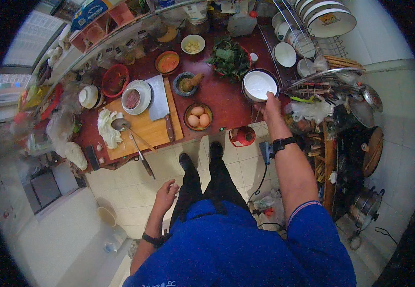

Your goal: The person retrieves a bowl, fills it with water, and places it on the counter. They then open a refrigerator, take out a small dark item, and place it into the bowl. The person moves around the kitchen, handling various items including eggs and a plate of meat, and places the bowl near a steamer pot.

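Note:
My right hand (270,104) grips the near rim of a white bowl (260,85) at the right of the red countertop (225,107). My left hand (167,193) hangs in front of my body, fingers loosely curled, with nothing in it. A basket of leafy greens (229,57) stands left of the white bowl. Several brown eggs (204,120) lie in a small bowl near the counter's front edge, and behind them is a stone mortar (183,90) with a pestle (195,79). On the wooden cutting board (144,133) lie a cleaver (158,97), a bowl of meat (133,99) on a plate, and cabbage leaves (109,125).
A ladle (135,143) and chopsticks stick out past the counter's front edge. A red bowl (115,80), an orange-red bowl (167,62) and a bowl of garlic (192,44) stand farther back. Right of my hand are a wire dish rack (322,43) and a cluttered shelf.

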Tool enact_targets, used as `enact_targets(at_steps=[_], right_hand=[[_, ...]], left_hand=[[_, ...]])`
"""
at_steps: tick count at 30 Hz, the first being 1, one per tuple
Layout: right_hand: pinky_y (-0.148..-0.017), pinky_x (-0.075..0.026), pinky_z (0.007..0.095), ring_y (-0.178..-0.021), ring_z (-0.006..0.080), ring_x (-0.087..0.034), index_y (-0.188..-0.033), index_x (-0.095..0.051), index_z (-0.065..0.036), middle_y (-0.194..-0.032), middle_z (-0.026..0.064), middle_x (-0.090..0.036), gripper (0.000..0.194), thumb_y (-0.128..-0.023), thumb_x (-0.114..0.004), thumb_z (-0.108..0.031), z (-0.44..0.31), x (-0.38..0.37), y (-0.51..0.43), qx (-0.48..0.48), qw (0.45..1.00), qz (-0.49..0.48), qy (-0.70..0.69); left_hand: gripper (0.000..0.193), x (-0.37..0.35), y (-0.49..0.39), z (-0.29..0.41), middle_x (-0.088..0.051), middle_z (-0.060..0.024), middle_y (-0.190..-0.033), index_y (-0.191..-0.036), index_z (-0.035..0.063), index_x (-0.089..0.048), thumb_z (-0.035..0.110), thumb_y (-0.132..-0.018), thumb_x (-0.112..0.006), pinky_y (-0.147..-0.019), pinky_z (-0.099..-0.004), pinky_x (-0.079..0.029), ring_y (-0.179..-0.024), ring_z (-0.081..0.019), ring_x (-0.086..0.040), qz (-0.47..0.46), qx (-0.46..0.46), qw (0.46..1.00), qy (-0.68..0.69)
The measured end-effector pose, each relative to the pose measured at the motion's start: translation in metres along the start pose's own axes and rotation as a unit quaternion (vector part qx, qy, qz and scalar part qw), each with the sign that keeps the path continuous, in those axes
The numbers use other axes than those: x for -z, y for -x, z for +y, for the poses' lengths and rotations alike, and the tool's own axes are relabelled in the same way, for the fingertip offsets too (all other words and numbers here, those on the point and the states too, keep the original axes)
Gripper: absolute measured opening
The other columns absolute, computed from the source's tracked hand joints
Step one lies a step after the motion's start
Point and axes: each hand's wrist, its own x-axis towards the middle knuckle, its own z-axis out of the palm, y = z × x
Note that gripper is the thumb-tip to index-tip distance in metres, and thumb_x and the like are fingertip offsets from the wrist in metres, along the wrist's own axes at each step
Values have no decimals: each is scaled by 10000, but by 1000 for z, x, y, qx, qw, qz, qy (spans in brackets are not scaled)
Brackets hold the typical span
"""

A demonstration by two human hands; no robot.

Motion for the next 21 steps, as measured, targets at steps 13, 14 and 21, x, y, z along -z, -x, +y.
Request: enact_targets(at_steps=[13,14,21], right_hand=[[-650,-619,419,-888,304,-673,-1334,-483,-22,-1169,176,-624,494,-969,-521,-352,28,-2,32,-19,1000,-14,6],[-652,-618,418,-892,303,-672,-1337,-484,-25,-1175,175,-624,494,-969,-520,-352,30,-3,35,-20,1000,-18,15],[-664,-608,412,-878,288,-678,-1356,-483,-37,-1189,162,-631,498,-973,-508,-354,46,-15,60,-36,999,-34,23]], left_hand=[[432,4,-2,-24,-713,-134,-1116,-1387,26,-525,258,-1023,-543,-812,-335,-569,-1001,-205,-695,9,5,1000,-4],[429,4,-2,-27,-713,-134,-1117,-1387,26,-525,252,-1023,-540,-808,-332,-568,-999,-205,-696,9,13,1000,6],[418,6,0,-35,-714,-132,-1098,-1376,23,-531,260,-1031,-539,-792,-327,-565,-971,-202,-699,14,-8,1000,-10]])
